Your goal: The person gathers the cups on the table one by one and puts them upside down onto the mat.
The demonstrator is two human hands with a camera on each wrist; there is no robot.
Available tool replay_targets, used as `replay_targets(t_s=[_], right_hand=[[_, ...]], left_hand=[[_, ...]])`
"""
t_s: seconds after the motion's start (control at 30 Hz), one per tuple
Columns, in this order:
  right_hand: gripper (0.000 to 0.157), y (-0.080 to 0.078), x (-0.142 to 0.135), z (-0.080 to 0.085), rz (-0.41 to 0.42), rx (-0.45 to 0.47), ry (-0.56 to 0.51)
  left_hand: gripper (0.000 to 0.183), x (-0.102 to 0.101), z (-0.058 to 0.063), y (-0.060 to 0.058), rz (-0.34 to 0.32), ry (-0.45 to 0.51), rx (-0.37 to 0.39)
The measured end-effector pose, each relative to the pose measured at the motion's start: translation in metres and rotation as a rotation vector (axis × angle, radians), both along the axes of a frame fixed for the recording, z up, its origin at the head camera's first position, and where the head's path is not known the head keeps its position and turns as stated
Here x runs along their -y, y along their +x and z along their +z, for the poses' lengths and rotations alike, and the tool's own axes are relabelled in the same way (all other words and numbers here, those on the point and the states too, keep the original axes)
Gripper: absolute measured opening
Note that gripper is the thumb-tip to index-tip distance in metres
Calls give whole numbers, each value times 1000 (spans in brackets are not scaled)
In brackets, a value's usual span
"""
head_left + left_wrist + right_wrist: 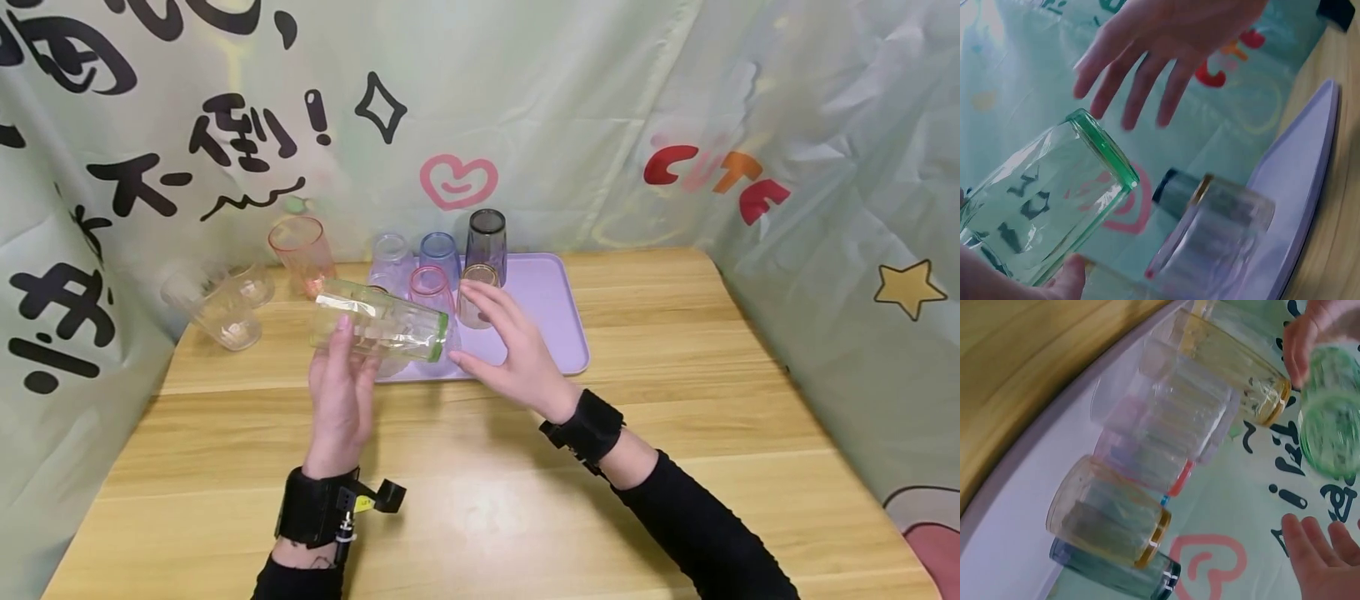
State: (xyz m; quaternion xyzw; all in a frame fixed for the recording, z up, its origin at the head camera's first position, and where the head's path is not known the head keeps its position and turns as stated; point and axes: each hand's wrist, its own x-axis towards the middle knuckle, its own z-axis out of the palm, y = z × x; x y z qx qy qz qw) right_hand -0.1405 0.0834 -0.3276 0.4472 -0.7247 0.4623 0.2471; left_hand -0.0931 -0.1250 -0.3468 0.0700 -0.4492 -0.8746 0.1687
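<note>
My left hand (pixel 341 400) grips a green-tinted drinking glass (pixel 382 321) from below, thumb along its side. The glass lies nearly level above the tray's left part, its thick green base (pixel 1107 150) pointing right. Just beyond that base, my right hand (pixel 517 354) hovers with fingers spread, apart from the glass in the left wrist view. Behind and below are glasses on a lilac tray (pixel 562 317): a dark grey one (pixel 487 250), a blue one (pixel 440 258), a pink-rimmed one (pixel 431 287) and an amber one (pixel 1110 512). The green glass partly hides others there.
To the tray's left, a red-orange glass (pixel 302 250) and two clear glasses (pixel 232 321) stand near the wooden table's (pixel 480 500) back left corner. Printed cloth (pixel 555 125) hangs close behind the table and along its sides.
</note>
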Motion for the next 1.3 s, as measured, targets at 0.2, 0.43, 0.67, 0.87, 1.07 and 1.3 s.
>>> replay_targets(t_s=[0.2, 0.43, 0.67, 0.87, 1.07, 1.3], right_hand=[[76, 8, 8, 5, 47, -25, -52], [72, 7, 11, 3, 50, -82, -92], [67, 6, 10, 2, 61, -75, -119], [65, 5, 4, 4, 46, -6, -157], [67, 5, -5, 11, 58, 110, -223], [65, -3, -19, 23, 37, 129, -272]], left_hand=[[47, -18, 2, -1, -108, 24, -31], [47, -33, -1, -3, -164, 27, -70], [48, -35, -5, -5, -229, 21, -113], [46, -31, -7, -5, -288, -17, -123], [32, -25, -7, -4, -293, -142, -112], [33, -9, -10, -8, -42, -318, -130]])
